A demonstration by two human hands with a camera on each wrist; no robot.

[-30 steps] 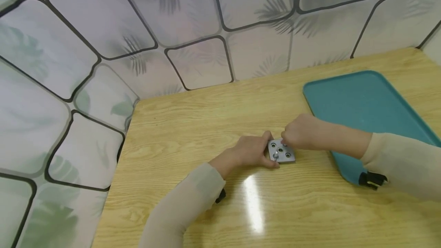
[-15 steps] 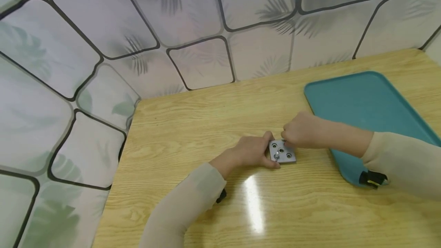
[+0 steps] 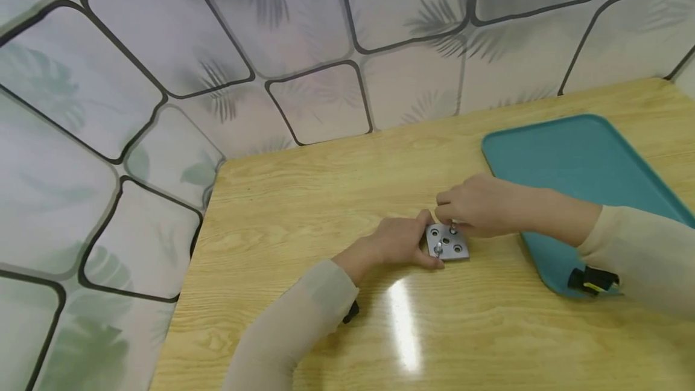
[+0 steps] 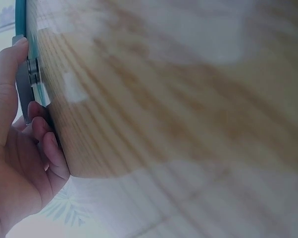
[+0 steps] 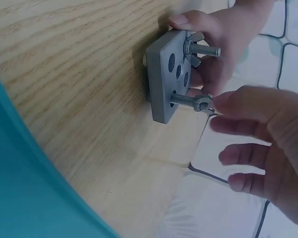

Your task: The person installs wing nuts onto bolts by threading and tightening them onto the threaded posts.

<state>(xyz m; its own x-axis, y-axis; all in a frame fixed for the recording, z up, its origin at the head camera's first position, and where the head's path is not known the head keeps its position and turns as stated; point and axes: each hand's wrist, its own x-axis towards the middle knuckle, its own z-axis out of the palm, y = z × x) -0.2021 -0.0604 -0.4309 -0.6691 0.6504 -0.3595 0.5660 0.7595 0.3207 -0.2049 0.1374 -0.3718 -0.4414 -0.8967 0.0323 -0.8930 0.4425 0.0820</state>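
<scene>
A small grey metal plate (image 3: 448, 250) with several round holes lies near the middle of the table. Two threaded bolts stand up from it. One bolt (image 5: 208, 50) carries a wing nut (image 5: 194, 61) down against the plate. On the other bolt (image 5: 182, 99), a second wing nut (image 5: 202, 103) sits near the free end. My left hand (image 3: 395, 240) grips the plate's left side between thumb and fingers; the left wrist view shows the plate (image 4: 24, 89) edge-on. My right hand (image 3: 478, 207) pinches the second wing nut with thumb and forefinger, its other fingers loosely bent.
A teal tray (image 3: 570, 155) lies to the right on the wooden table (image 3: 304, 198), under my right forearm. A patterned wall covering (image 3: 315, 101) rises behind the table's far edge and at its left.
My right hand's fingers have spread from a tight curl and shifted slightly left, bringing the bolt under them into sight. My left hand keeps its grip on the plate.
</scene>
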